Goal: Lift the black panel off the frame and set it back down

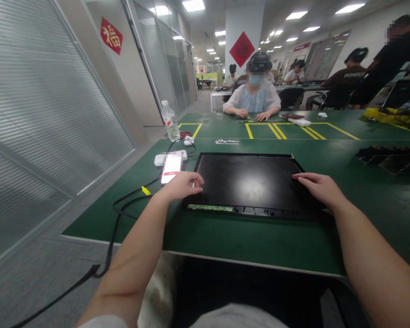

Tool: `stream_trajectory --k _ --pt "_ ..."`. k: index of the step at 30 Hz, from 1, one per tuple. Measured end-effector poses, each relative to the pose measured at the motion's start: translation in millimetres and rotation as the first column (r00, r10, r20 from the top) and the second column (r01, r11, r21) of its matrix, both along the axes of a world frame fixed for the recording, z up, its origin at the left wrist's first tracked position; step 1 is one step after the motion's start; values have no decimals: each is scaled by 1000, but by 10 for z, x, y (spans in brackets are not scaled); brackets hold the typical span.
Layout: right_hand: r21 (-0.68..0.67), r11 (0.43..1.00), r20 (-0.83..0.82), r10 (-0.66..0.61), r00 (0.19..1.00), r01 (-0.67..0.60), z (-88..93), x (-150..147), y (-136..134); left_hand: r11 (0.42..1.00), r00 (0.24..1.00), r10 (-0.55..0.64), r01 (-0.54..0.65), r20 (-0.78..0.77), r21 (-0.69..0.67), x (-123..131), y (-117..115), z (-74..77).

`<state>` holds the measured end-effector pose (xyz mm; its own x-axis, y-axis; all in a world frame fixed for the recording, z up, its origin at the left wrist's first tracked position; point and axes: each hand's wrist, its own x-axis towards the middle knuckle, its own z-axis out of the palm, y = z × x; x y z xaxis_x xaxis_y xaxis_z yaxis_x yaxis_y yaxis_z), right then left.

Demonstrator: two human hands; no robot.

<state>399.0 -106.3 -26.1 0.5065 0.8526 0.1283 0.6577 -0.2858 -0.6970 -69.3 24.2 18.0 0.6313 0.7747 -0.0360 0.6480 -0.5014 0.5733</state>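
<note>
A black display panel [246, 177] in a thin raised frame lies flat on the green table, its glossy face reflecting light. Along its near edge runs a narrow green circuit board [210, 208], on the left half. My left hand [186, 184] is over the panel's left edge, thumb and fingers curved with a gap between them and nothing visible inside. At the right edge, my right hand [317, 186] has its fingers stretched over the frame; part of that hand's underside is hidden. Whether either hand touches the frame I cannot tell.
A lit phone [171, 167] leans by a white power strip [159, 159], with black cables [118, 218] trailing off the table. A water bottle [171, 120] stands behind. Dark parts [392, 157] lie at right. Across the table, a co-worker [254, 98] handles small parts.
</note>
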Motion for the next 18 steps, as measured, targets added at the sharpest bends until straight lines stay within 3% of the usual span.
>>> stream_trajectory --k 3,5,8,11,18 --pt "50 990 35 -131 991 129 64 -15 -33 963 988 147 -131 -53 235 -2 40 -30" --pt "51 969 34 -244 969 242 89 -5 -50 941 972 215 -180 -94 288 -3 60 -61" --pt "-53 941 18 -333 943 333 79 40 -50 933 954 264 -214 -145 290 7 73 -114" --pt "-176 941 38 -287 957 289 21 109 -16 936 949 261 -203 -177 289 29 72 -154" --pt "-231 954 218 -140 966 191 -104 260 78 938 935 255 -178 -247 296 80 50 -174"
